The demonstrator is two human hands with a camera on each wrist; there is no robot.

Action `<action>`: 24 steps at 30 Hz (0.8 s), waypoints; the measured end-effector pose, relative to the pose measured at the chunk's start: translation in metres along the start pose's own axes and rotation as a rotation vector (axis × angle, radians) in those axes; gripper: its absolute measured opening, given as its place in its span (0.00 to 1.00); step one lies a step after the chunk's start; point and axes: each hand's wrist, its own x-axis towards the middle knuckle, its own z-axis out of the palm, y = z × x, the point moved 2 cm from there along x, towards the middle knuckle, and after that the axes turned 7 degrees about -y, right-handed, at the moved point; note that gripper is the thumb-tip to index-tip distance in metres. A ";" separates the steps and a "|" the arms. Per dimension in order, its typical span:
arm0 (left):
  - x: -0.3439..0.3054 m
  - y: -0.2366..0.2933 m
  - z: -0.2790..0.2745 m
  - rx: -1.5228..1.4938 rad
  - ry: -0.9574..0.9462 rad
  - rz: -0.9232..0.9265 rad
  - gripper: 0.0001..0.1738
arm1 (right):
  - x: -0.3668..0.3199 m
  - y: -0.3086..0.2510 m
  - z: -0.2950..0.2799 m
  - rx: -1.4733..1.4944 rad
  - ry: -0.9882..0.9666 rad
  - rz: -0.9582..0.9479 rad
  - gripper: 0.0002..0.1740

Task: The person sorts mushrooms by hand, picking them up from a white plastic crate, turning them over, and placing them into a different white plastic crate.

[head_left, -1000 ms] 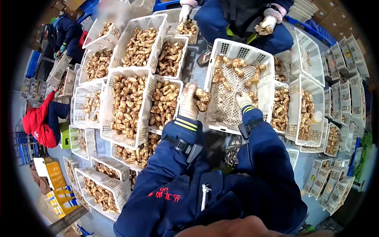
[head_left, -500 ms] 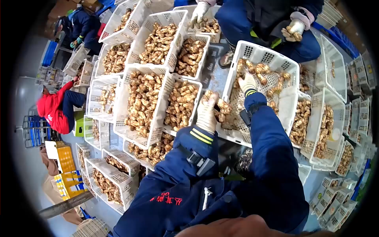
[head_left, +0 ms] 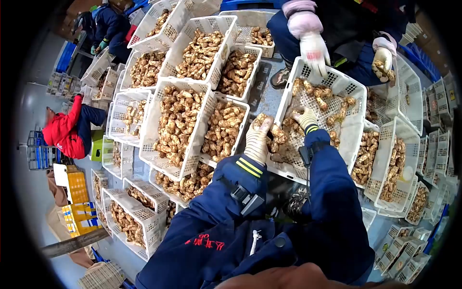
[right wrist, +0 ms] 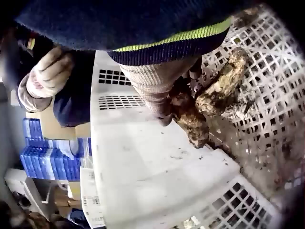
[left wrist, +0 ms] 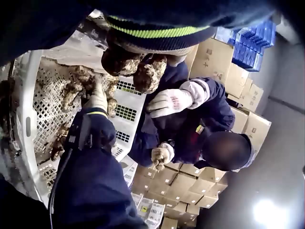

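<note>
My gloved left hand [head_left: 256, 141] grips brown, knobbly mushrooms [head_left: 278, 136] at the near left rim of a white perforated crate [head_left: 354, 126]. Two rounded mushroom ends [left wrist: 149, 76] stick out below its cuff in the left wrist view. Inside the crate, my gloved right hand [head_left: 306, 119] reaches down by the left wall. Its fingers [right wrist: 155, 90] curl against a dark mushroom [right wrist: 192, 125], with their tips partly hidden. Beside that one lies a longer mushroom [right wrist: 223, 85] on the lattice floor. Several more mushrooms [head_left: 317, 94] are scattered toward the crate's far end.
Crates heaped with mushrooms [head_left: 177, 125] stand close on my left, others [head_left: 366, 154] on my right. Opposite sits a person whose gloved hand [head_left: 315, 53] hangs over the crate's far rim; the other hand [head_left: 383, 65] holds a mushroom. A person in red [head_left: 67, 132] is farther left.
My right hand went deeper into the crate, then drew back slightly toward me. My left hand keeps its mushrooms. The opposite person's hand came over to the crate's far rim.
</note>
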 end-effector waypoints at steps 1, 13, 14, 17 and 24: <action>0.001 0.000 -0.002 -0.004 -0.009 -0.010 0.32 | -0.009 0.005 0.001 0.199 0.028 -0.039 0.31; -0.006 -0.004 0.007 0.027 -0.428 -0.242 0.38 | -0.151 -0.061 -0.039 1.093 0.169 -0.144 0.30; -0.006 -0.007 0.006 0.035 -0.428 -0.210 0.42 | -0.161 -0.067 -0.041 1.040 0.183 -0.197 0.30; -0.023 0.012 0.015 0.123 -0.453 -0.151 0.61 | -0.161 -0.063 -0.029 0.845 0.193 -0.294 0.29; -0.043 0.032 0.016 -0.101 -0.755 -0.203 0.46 | -0.226 -0.093 -0.043 0.572 0.301 -0.562 0.25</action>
